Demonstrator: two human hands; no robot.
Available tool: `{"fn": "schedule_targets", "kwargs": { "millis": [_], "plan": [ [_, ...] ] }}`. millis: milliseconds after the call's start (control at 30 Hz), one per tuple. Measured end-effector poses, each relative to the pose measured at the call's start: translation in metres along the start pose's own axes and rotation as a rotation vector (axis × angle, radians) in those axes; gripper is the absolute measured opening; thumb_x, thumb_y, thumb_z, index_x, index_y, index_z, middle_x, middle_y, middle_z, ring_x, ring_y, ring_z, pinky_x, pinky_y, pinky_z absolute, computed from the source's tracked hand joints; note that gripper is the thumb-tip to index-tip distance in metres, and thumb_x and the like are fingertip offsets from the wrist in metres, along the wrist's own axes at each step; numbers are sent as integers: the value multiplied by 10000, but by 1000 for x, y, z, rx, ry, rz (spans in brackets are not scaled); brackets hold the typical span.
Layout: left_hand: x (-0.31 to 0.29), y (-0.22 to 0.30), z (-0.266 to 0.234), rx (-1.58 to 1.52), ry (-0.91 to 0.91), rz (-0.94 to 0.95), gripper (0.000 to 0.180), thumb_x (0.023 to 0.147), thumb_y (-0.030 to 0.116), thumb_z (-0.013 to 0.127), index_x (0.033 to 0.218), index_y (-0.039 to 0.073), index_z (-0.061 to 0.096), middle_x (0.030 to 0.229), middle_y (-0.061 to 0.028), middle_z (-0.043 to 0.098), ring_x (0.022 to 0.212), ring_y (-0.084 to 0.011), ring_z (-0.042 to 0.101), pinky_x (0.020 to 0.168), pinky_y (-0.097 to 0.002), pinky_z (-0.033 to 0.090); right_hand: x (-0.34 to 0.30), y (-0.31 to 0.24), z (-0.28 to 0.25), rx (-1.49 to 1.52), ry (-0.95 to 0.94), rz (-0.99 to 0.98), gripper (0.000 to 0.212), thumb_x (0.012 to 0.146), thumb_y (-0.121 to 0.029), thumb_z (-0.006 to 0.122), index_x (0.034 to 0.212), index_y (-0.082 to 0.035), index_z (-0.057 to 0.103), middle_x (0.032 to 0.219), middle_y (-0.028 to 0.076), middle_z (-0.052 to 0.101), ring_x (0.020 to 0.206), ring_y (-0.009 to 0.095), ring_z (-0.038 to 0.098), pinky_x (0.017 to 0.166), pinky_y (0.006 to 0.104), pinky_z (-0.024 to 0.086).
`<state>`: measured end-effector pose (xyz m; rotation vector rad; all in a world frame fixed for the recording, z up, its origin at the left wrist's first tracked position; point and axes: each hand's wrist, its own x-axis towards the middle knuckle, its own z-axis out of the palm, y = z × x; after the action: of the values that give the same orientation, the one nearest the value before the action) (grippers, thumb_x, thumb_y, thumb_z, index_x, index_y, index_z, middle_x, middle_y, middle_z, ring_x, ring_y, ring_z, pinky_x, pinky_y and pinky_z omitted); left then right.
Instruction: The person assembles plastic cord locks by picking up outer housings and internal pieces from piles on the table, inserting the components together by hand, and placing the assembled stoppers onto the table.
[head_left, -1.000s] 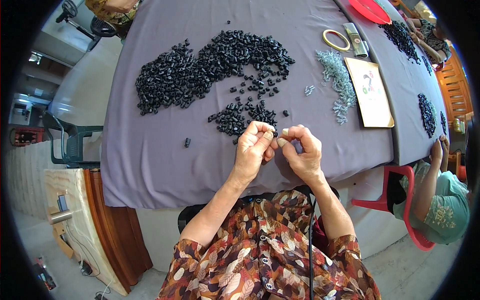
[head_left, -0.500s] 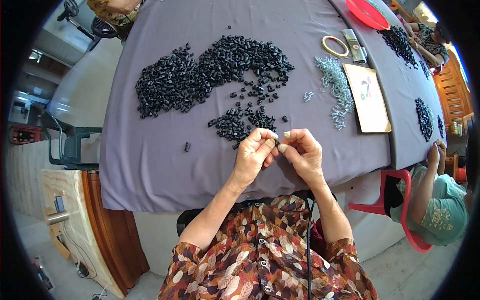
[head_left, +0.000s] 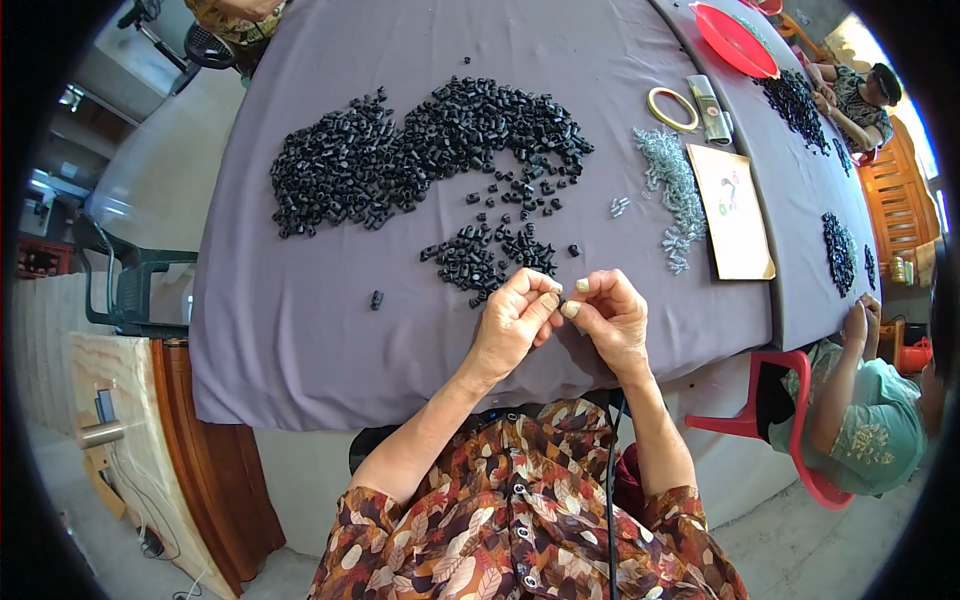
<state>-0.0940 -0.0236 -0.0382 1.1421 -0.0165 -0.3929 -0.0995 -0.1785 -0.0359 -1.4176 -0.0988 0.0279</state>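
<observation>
My left hand [head_left: 513, 325] is closed in a pinch on a small black plastic part [head_left: 561, 302], mostly covered by its fingertips. Thumb and forefinger of my right hand [head_left: 612, 322] are pinched together right beside it, touching or almost touching the same part; whether they hold a piece of their own is hidden. Just beyond my hands lies a small heap of black plastic parts [head_left: 470, 260]. A much larger pile of the same parts [head_left: 345, 170] spreads farther off. A single black part [head_left: 376, 300] rests apart to the left.
To the right lie silvery spring-like pieces [head_left: 676, 190], a cardboard sheet [head_left: 733, 225], a roll of yellowish tape [head_left: 672, 92] and a red basin [head_left: 715, 35]. A person in green [head_left: 870, 410] sits on a red chair [head_left: 800, 425]; other people work at the far side. A green chair [head_left: 130, 280] stands left.
The view has shifted slightly. Both hands stay together in the same pinch, and the black part between them shows less than before.
</observation>
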Motion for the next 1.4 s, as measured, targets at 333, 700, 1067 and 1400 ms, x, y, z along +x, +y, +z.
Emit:
{"fn": "schedule_targets", "kwargs": {
  "millis": [333,700,1067,1400],
  "plan": [
    [-5,2,4,29,43,47,28,917,81,508,911,54,505,691,7,565,524,-24,446,464,-159,363,-3,7,1,-294,8,-207,205,754,80,638,886,-18,516,758,-9,558,690,61,557,612,196,460],
    [-4,3,-11,-224,-149,-104,78,930,137,500,935,63,523,679,-11,547,521,-36,456,457,-169,353,6,-9,6,-51,-31,252,286,722,-15,729,924,-35,528,714,-16,534,644,34,496,594,182,425],
    [-4,-1,-10,-259,-164,-60,51,922,114,509,916,63,514,698,-24,564,520,-42,466,465,-177,377,-31,-148,92,794,-518,-473,393,873,-383,501,614,-88,507,455,20,428,388,162,305,582,389,416],
    [-5,0,-9,-226,-159,-53,51,926,97,498,928,50,518,712,-51,568,522,-59,470,479,-194,385,-36,-178,107,1223,-784,-460,526,958,-382,392,529,-78,405,455,-3,319,386,140,269,601,362,408]
  ]
}}
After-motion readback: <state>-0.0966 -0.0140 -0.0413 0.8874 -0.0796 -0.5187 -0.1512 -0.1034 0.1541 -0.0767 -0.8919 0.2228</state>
